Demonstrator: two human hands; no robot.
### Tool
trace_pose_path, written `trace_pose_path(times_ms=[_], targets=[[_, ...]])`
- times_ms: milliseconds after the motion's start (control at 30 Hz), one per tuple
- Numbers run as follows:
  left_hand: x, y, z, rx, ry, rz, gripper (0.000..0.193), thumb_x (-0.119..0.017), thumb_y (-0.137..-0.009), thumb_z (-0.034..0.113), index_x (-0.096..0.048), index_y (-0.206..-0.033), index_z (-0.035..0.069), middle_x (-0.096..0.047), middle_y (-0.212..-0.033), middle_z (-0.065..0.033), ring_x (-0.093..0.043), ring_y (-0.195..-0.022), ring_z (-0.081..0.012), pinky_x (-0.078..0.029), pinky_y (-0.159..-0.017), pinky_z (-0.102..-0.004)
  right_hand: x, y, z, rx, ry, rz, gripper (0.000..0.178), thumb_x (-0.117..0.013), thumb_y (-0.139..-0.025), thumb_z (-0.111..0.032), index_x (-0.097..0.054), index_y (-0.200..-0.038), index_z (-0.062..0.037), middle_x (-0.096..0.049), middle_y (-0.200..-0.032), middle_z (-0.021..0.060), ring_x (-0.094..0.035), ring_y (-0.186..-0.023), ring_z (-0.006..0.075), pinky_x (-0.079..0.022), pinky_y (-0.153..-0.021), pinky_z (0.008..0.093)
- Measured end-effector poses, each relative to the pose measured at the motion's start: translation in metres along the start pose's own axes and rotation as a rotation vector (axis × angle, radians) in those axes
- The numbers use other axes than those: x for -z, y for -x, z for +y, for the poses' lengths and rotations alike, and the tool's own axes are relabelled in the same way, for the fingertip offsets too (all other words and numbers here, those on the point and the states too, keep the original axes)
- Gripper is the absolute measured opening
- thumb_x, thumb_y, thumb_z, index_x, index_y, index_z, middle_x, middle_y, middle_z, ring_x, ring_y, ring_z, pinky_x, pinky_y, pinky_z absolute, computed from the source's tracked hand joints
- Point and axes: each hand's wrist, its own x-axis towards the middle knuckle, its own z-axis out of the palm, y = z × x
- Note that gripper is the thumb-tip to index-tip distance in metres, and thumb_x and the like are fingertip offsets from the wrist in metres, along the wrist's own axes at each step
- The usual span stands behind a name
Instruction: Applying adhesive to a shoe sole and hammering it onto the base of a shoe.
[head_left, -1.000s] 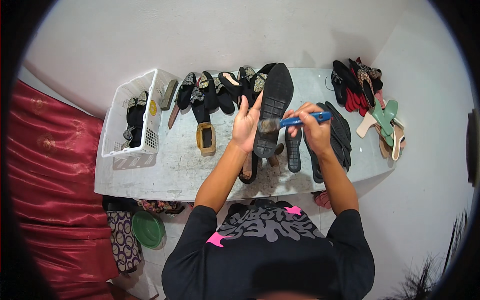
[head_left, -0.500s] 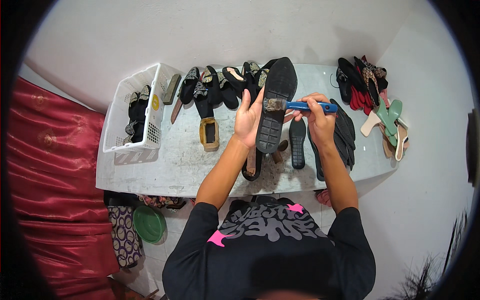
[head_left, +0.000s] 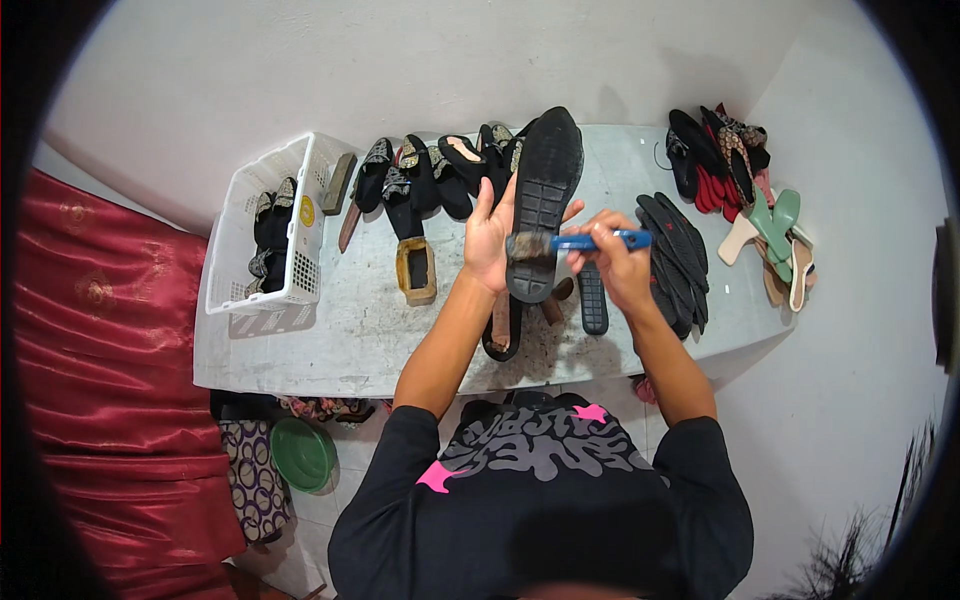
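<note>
Above the grey tabletop (head_left: 350, 345), we see the black shoe sole (head_left: 553, 160) held tread side up, toe end pointing away; the left hand (head_left: 487, 245) holds it from behind, fingertips past its right edge, thumb lifted clear; the right hand (head_left: 622, 265) pinches the blue-handled paintbrush (head_left: 572, 242) narrowly, bristles across the sole near the heel; half a second ago they lay closer to mid-sole, so the brush has come back toward the heel; we take this as back-and-forth strokes, with the brushing still under way.
</note>
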Motion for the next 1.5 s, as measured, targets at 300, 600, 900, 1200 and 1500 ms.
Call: trace_pose_path(times_ms=[300,600,900,1200,1500], targets=[[-0.008,-0.004,-0.002,-0.005,0.047,0.037,0.065,-0.02,-0.096,0.059,-0.022,-0.148,0.019,-0.034,-0.145,-0.0149,-0.035,-0.131,-0.043,-0.035,-0.103,-0.0587,-0.002,-0.014,-0.01,0.048,0.002,0.114,0.016,-0.051,-0.093,-0.007,-0.055,-0.086,0.0066,-0.062,-0.082,0.0197,-0.065,-0.067,0.0227,-0.056,-0.058,0.0311],[-0.005,-0.008,0.0,-0.01,0.033,0.054,0.055,-0.026,-0.1,0.047,-0.029,-0.145,0.017,-0.035,-0.144,-0.0178,-0.034,-0.131,-0.0433,-0.036,-0.103,-0.0597,0.004,-0.012,-0.01,0.004,-0.01,-0.028,0.019,-0.05,-0.093,-0.009,-0.058,-0.087,0.0075,-0.063,-0.088,0.0208,-0.064,-0.064,0.0232,-0.054,-0.054,0.0305],[0.006,-0.007,0.001,-0.009,-0.034,0.072,0.042,-0.031,-0.102,0.036,-0.035,-0.14,0.02,-0.046,-0.131,-0.023,-0.051,-0.118,-0.0385,-0.048,-0.095,-0.0531,0.008,0.001,-0.01,-0.099,0.05,-0.164,0.018,-0.05,-0.092,-0.007,-0.058,-0.086,0.0082,-0.06,-0.08,0.0151,-0.065,-0.065,0.0217,-0.055,-0.052,0.0285],[0.006,-0.012,0.002,-0.041,0.009,0.058,0.046,-0.034,-0.101,0.038,-0.038,-0.137,0.01,-0.049,-0.128,-0.0221,-0.05,-0.118,-0.0386,-0.047,-0.096,-0.0529,0.012,0.009,-0.007,-0.102,0.058,-0.15,0.019,-0.049,-0.093,-0.009,-0.056,-0.086,0.0073,-0.058,-0.083,0.0164,-0.063,-0.063,0.0226,-0.054,-0.051,0.0295],[0.015,-0.015,0.004,0.014,0.03,0.023,0.046,-0.033,-0.101,0.038,-0.041,-0.136,0.009,-0.05,-0.125,-0.0237,-0.052,-0.116,-0.0376,-0.048,-0.095,-0.0507,-0.006,0.003,-0.006,-0.055,0.031,-0.108,0.018,-0.05,-0.092,-0.008,-0.055,-0.083,0.0062,-0.056,-0.081,0.014,-0.063,-0.063,0.0225,-0.055,-0.051,0.0294]])
